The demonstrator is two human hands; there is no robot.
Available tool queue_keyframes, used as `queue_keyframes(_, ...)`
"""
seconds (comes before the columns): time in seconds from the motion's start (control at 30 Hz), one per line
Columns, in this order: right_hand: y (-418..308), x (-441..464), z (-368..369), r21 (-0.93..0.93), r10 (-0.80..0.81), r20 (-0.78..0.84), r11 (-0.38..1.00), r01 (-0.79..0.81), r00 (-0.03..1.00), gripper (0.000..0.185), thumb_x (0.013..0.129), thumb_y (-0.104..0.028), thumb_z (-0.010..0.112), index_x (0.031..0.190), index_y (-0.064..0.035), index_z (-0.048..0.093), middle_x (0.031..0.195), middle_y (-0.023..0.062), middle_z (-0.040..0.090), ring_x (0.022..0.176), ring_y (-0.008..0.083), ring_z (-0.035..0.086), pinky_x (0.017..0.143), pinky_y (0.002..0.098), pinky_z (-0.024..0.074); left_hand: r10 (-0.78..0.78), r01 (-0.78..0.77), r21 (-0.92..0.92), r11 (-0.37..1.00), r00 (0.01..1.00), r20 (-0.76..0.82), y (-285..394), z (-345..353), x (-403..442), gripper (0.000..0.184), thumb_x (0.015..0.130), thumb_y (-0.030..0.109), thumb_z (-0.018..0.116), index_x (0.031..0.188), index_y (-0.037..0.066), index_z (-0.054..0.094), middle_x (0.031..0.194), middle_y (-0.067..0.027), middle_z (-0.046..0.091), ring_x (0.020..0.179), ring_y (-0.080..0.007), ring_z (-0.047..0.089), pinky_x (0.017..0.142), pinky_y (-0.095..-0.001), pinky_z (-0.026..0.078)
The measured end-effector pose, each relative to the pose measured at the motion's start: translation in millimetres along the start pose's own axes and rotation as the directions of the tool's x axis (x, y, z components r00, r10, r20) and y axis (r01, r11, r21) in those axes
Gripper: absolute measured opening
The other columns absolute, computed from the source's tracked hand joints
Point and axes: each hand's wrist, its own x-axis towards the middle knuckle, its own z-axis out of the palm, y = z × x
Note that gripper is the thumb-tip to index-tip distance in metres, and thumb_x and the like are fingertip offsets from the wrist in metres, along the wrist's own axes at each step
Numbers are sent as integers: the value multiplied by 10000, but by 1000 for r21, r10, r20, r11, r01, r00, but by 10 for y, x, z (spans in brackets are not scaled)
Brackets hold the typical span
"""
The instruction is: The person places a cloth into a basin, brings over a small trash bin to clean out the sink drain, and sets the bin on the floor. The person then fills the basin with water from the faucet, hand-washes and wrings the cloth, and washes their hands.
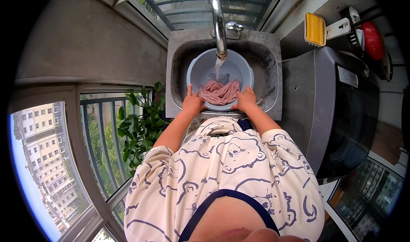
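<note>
A light blue-grey basin (pixel 193 73) sits inside the sink, with water running into it from the chrome faucet (pixel 218 26). In the near half of the basin lies a crumpled pink cloth (pixel 218 93), partly in the water. My left hand (pixel 194 101) holds the basin's near left rim, thumb toward the inside. On the near right side my right hand (pixel 246 99) grips the same rim. Neither hand touches the cloth as far as I can see. Part of the fingers on the outer wall is hidden.
The grey stone sink (pixel 273 71) surrounds the basin. A leafy green plant (pixel 143 122) stands to the left by the window. On the right are a dark grey washing machine (pixel 318 109), a yellow soap dish (pixel 315 29) and a red round object (pixel 373 41).
</note>
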Motion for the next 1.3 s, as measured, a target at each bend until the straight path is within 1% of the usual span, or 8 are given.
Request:
queue_keyframes(0.57,6,5,14,4,-5,-12,1000,5,1000,633,521,-501,699,1012,-123,567,1116,184,485,1193,333,289,990,392,216,-11,11,-8,1000,1000,2,5,-3,-5,233,647,313,661,853,206,651,1090,-99,520,1208,-319,255,1034,-413,91)
queue_keyframes(0.67,-8,-6,-32,0,-2,-1,1000,2,1000,631,523,-500,699,1013,-125,566,1119,183,483,1192,333,290,990,392,216,-4,4,-3,1000,1000,3,-3,9,-2,235,646,312,661,855,204,651,1087,-99,522,1203,-314,265,1034,-413,89)
queue_keyframes(0.73,-28,-20,-91,15,21,72,1000,-22,997,679,548,-496,690,1079,-100,543,1184,173,446,1223,303,250,1008,361,178,-4,4,-7,1000,1000,-1,-2,7,-4,235,646,312,661,854,203,651,1085,-100,522,1201,-313,269,1035,-414,88)
queue_keyframes(0.77,-18,-12,-60,15,21,72,1000,-22,997,679,548,-496,690,1079,-100,543,1184,173,446,1223,303,250,1008,361,178,-3,3,-10,1000,1000,-4,-2,7,-5,235,646,311,661,854,202,651,1083,-102,523,1199,-312,273,1035,-415,87)
queue_keyframes(0.83,11,13,29,2,-7,-14,1000,7,1000,634,519,-500,701,1012,-125,566,1112,183,487,1191,334,293,988,392,220,-4,3,-15,1000,1000,-10,-4,16,-5,233,645,310,661,851,202,651,1081,-103,524,1198,-314,274,1035,-416,88)
queue_keyframes(1.0,13,7,25,-4,-10,-21,1000,10,1000,635,516,-499,702,1011,-125,566,1108,183,490,1189,331,297,984,394,228,-7,7,-29,1000,1000,-11,5,-2,-5,232,643,306,664,850,203,651,1081,-104,524,1196,-324,274,1033,-421,97)
queue_keyframes(1.07,13,7,30,-4,-12,-24,1000,12,1000,635,516,-498,703,1011,-125,566,1107,183,490,1188,330,298,983,395,230,-22,22,3,1000,1000,9,21,-28,-6,246,634,282,682,865,206,647,1084,-66,516,1232,-373,169,957,-386,300)
queue_keyframes(1.3,7,-3,-4,-6,-6,-6,1000,6,1000,629,516,-496,703,1013,-137,566,1111,173,491,1192,324,295,987,396,222,-39,39,-10,999,999,4,43,-57,-22,246,632,276,682,864,202,647,1094,-74,512,1233,-369,169,948,-390,311)
